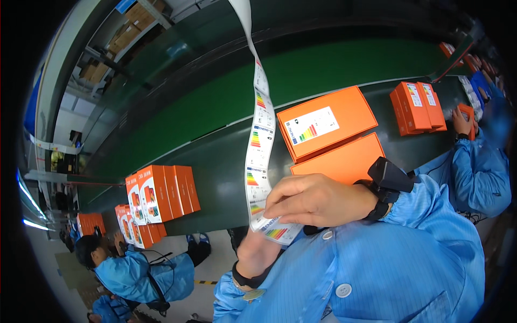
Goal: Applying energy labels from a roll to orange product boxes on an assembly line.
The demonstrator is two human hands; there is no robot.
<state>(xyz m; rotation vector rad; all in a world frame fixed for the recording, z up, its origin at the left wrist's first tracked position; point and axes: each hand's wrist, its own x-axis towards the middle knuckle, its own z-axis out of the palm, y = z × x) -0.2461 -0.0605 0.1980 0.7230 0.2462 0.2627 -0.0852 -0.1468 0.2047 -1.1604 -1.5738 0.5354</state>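
Note:
A long strip of energy labels (255,142) hangs from above, white with coloured bars. My right hand (318,202) is closed in a pinch on the strip near its lower end, in front of my chest. Just below, my left hand (256,253) is closed at the bend of the strip, slightly blurred, with its fingertips partly hidden behind the paper. The lowest label (283,232) sticks out to the right under my right fingers. Beyond my right hand lie two orange boxes. The farther orange box (353,107) bears a white energy label; the nearer orange box (344,159) shows a plain top, partly covered by my hand.
The boxes rest on a dark bench beside a green conveyor belt (204,107). Stacked orange-and-white boxes (161,195) stand at the left, orange boxes (416,107) at the right. Co-workers in blue, one (145,274) at left and one (479,167) at right, work nearby.

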